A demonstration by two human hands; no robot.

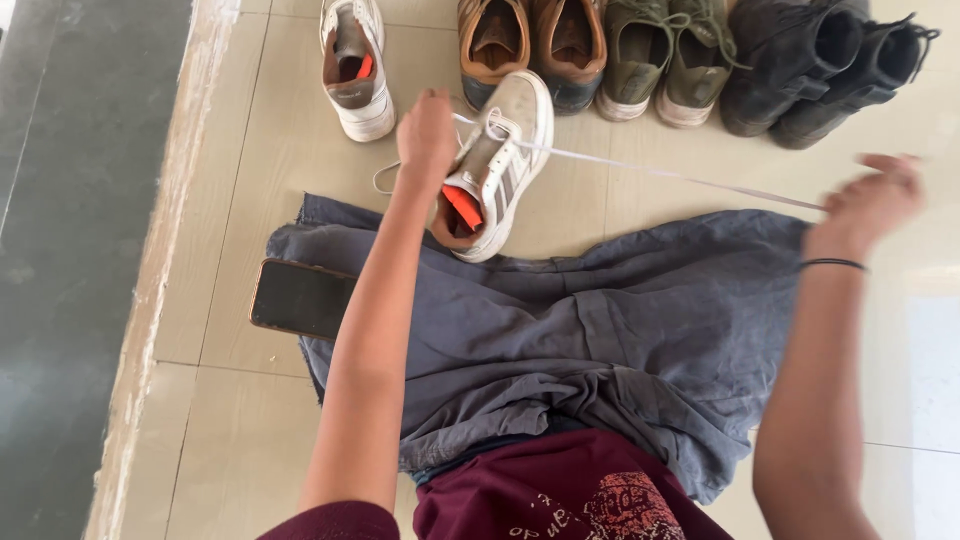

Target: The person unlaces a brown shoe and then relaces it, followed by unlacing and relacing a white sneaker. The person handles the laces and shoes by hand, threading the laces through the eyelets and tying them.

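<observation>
A white sneaker (500, 160) with an orange insole lies tilted on the tiled floor in front of me, its heel near my grey trousers (600, 340). My left hand (427, 135) is closed at the sneaker's lacing, pinching the white shoelace (650, 170). The lace runs taut to the right, where my right hand (872, 200), blurred by motion, pulls its far end. A dark band sits on my right wrist.
The matching white sneaker (355, 65) stands at the back left. Beside it are a brown pair (535, 45), an olive pair (665, 55) and black boots (820, 60). A dark phone (300, 298) lies on the tiles by my left leg. A grey floor strip (70, 250) borders the left.
</observation>
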